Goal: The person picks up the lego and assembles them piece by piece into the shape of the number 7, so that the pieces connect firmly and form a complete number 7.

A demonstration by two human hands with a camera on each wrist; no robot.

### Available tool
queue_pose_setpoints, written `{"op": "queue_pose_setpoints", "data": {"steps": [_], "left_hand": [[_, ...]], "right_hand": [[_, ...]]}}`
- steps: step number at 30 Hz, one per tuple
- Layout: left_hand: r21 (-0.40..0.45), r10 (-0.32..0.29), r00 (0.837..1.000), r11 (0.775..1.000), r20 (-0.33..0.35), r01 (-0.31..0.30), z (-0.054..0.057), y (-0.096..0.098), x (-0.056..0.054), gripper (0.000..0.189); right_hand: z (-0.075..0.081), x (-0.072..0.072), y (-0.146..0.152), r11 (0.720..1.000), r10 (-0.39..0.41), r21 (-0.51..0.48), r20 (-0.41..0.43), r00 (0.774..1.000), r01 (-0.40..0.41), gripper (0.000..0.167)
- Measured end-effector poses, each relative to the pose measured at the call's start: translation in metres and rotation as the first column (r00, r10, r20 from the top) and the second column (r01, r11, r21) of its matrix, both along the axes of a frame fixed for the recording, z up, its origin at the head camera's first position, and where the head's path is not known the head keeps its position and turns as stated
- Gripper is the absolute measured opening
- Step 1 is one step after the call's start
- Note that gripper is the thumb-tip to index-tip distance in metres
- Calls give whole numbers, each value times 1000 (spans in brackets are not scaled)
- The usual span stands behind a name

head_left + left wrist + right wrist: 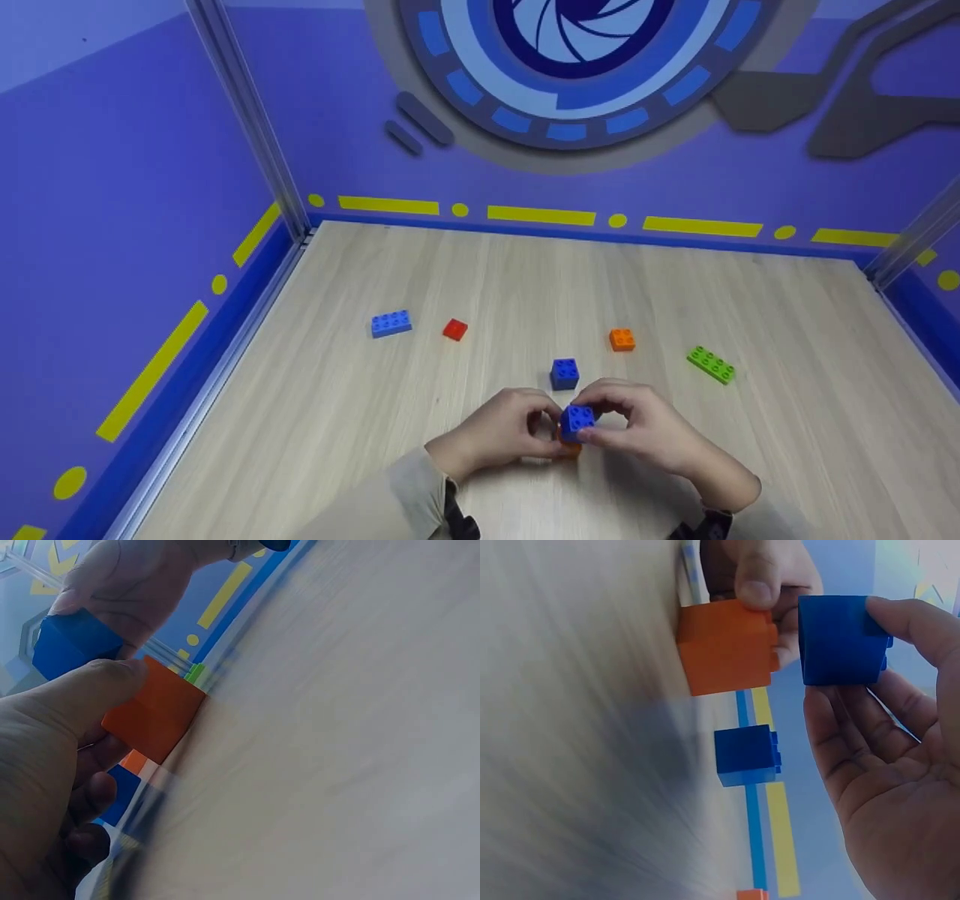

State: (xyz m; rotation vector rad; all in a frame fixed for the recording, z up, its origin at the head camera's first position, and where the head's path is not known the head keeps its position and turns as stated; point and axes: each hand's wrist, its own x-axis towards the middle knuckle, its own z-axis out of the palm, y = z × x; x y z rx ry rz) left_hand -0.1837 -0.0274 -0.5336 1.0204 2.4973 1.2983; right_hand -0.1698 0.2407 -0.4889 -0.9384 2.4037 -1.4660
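- The right hand pinched a dark-blue block, nearly cubic, long axis unclear, studs upward.
- Just below, apart, the left hand pinched a boxy orange block, studs upward, near side of the table.

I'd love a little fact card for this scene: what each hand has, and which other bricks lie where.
Left hand: holds an orange block
Right hand: holds a dark blue block above it, not touching
Just beyond the hands: a second blue block
Farther off, left: a light blue brick, a red brick
Farther off, right: a small orange brick, a green brick
Surface: a pale wood-grain table
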Motion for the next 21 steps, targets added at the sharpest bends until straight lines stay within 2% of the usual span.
{"op": "queue_pose_setpoints", "data": {"steps": [10,21], "left_hand": [[-25,6,999,1000,-50,-7,0,-2,1,31],[-51,-21,988,999,-155,13,-2,-1,-2,34]], "right_hand": [[-4,1,-5,999,-19,31,25,1000,18,21],[-9,3,-7,999,-31,10,-17,999,31,18]]}}
